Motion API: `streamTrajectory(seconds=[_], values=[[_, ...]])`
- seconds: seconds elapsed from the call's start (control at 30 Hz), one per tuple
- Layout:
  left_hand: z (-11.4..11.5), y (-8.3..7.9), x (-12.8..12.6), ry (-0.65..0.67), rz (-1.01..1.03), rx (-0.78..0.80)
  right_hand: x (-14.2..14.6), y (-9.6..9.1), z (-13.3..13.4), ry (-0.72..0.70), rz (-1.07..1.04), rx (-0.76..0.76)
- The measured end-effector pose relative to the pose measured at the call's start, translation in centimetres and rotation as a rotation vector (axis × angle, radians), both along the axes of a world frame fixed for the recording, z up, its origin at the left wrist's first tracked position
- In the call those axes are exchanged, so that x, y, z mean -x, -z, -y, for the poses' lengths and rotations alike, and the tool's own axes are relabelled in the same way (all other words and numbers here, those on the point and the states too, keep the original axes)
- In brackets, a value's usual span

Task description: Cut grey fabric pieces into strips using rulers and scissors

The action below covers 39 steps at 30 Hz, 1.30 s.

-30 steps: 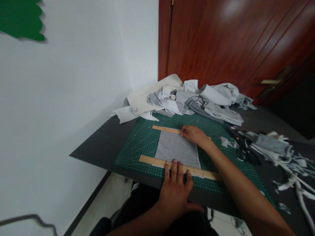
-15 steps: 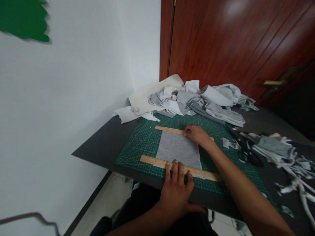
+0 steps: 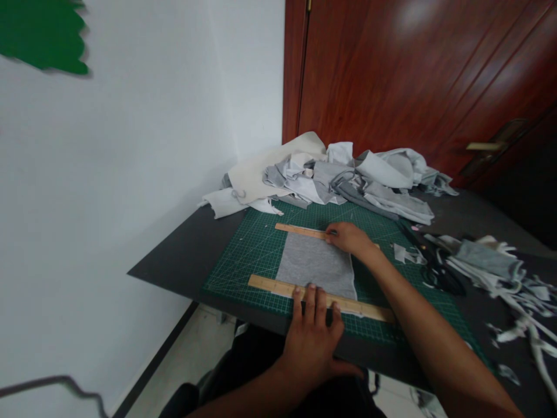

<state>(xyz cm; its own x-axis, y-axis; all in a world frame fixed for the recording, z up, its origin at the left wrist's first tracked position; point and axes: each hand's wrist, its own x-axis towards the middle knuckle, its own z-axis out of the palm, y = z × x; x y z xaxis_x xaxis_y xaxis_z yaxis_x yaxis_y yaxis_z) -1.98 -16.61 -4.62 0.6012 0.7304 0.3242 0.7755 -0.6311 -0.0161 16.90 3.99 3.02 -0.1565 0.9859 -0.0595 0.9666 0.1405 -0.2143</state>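
A piece of grey fabric (image 3: 315, 261) lies flat on a green cutting mat (image 3: 237, 261). One wooden ruler (image 3: 261, 283) crosses its near edge, and my left hand (image 3: 311, 337) presses on it with fingers stretched and spread. Across the fabric's far edge lies a second wooden ruler (image 3: 300, 230). My right hand (image 3: 348, 237) is closed at that far ruler, fingertips pinching its edge. A small dark spot shows at these fingertips, too small to name. The right forearm hides part of the mat and the far ruler's right portion.
Heaped grey and white fabric (image 3: 322, 174) lies at the back of the black table (image 3: 178, 249), against a wall and a wooden door (image 3: 369, 75). Black-handled scissors (image 3: 435, 270) rest at the mat's right, beside fabric scraps (image 3: 491, 261). Small white snippets (image 3: 404, 253) lie near them.
The far ruler has shifted very slightly to the right with my right hand on it. My left hand stays in place on the near ruler.
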Motion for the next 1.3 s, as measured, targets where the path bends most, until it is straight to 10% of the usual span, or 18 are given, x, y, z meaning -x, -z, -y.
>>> streamTrajectory(seconds=[1.3], values=[[0.1, 0.0, 0.0, 0.003, -0.011, -0.062, 0.0, 2.1, -1.1, 0.011, -0.117, -0.095]])
